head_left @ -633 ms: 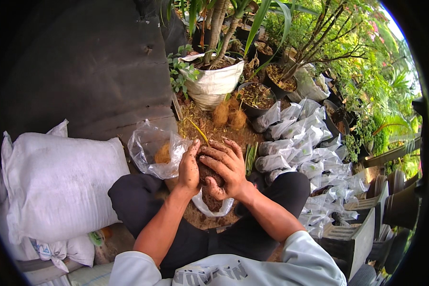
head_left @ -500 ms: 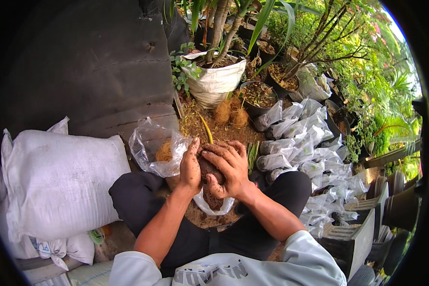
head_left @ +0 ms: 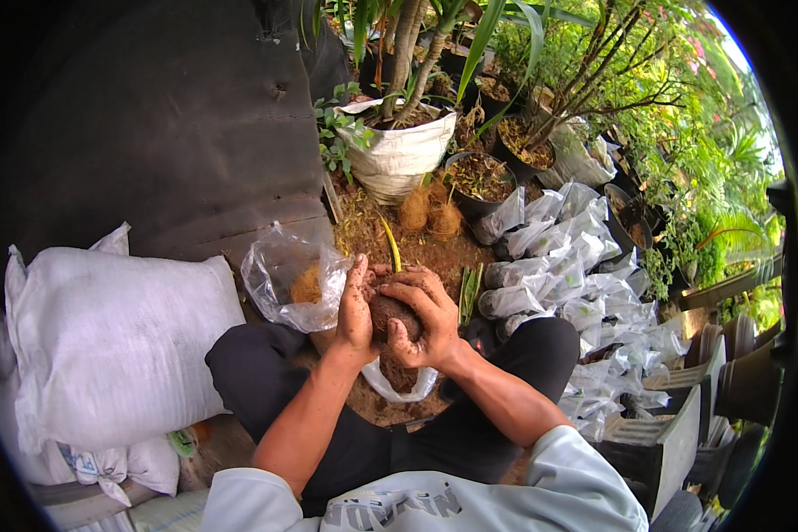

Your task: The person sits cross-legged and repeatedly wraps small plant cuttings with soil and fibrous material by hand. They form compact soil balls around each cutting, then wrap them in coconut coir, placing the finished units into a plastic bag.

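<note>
My left hand (head_left: 356, 310) and my right hand (head_left: 427, 315) are cupped together around a dark clump of soil (head_left: 388, 312), pressing it from both sides. A thin yellow-green shoot (head_left: 392, 248) rises from the top of the clump. Under my hands hangs a small clear plastic bag (head_left: 397, 383) partly filled with soil. Both hands are smeared with dirt. I sit with my dark-trousered legs spread around a heap of brown soil and husk (head_left: 421, 244).
A crumpled clear bag with fibre (head_left: 288, 284) lies just left of my hands. A full white sack (head_left: 106, 341) sits at the left. Several filled clear seedling bags (head_left: 576, 293) lie at the right, with dark pots and a white sack planter (head_left: 401, 155) behind.
My hands have lifted the soil clump a little and closed more tightly around it; the shoot stands more upright.
</note>
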The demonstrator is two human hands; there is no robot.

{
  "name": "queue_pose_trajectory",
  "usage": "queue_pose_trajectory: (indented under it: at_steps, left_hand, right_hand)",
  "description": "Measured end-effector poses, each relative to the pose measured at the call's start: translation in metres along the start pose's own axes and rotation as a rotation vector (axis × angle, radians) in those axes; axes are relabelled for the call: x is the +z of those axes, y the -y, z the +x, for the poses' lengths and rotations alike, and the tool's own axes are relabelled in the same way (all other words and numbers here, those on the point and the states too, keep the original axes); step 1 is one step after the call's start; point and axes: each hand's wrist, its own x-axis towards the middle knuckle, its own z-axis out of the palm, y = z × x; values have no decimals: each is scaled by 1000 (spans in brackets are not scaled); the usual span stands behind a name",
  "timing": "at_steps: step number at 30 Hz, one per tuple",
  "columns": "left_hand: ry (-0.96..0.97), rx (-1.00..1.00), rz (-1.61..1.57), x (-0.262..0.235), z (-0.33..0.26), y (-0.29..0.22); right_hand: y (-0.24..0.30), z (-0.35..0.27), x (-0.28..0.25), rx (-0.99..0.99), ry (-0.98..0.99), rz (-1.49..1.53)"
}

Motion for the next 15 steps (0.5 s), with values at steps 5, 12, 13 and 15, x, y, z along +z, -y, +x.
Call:
queue_pose_trajectory:
  at_steps: [5, 12, 13, 15]
  left_hand:
    - [64, -112, -104, 10, -2, -4]
    - [-106, -52, -117, 1, 0, 11]
    - [-103, -63, -97, -1, -1, 12]
    - [-160, -83, -91, -2, -1, 13]
  right_hand:
    - [0, 10, -10, 56, 65, -44]
    - [7, 1, 5, 163, 12, 29]
    - [5, -3, 7, 129, 1, 22]
    - [1, -6, 10, 101, -15, 29]
